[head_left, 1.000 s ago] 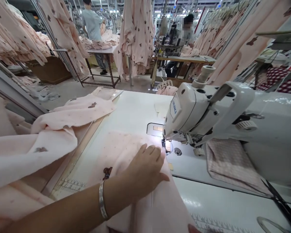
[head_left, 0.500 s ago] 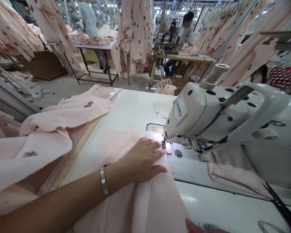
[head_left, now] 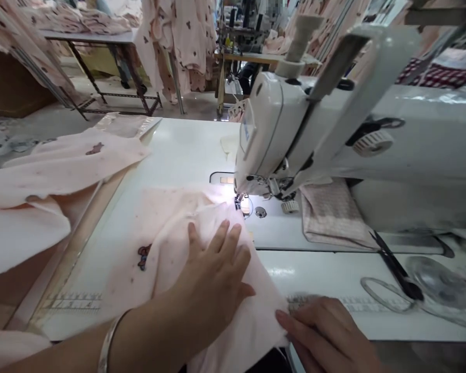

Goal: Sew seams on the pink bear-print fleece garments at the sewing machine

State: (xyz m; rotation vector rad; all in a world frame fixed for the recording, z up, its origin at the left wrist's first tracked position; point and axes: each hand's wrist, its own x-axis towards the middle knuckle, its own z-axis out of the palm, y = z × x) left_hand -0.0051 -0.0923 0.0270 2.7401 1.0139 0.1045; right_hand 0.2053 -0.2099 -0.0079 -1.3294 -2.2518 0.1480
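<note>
My left hand (head_left: 212, 280) lies flat on pale pink fabric (head_left: 171, 228), its fingers spread, a short way in front of the presser foot (head_left: 241, 201) of a white JUKI sewing machine (head_left: 272, 129). The fabric runs under the foot and bears a small brown bear print (head_left: 143, 257). A metal bangle (head_left: 107, 342) circles my left wrist. My right hand (head_left: 322, 331) is at the bottom right, its fingertips touching the fabric's right edge. Its thumb is hidden.
Black-handled scissors (head_left: 396, 269) and a clear round object (head_left: 437, 282) lie at the right. A folded checked cloth (head_left: 334, 215) sits under the machine arm. More bear-print fabric (head_left: 62, 166) piles left. Beyond stand racks of hanging garments and a co-worker's machine table (head_left: 248, 59).
My right hand has come up from the bottom edge to the fabric's right edge. My left hand has drawn back from the foot, and the view has swung left.
</note>
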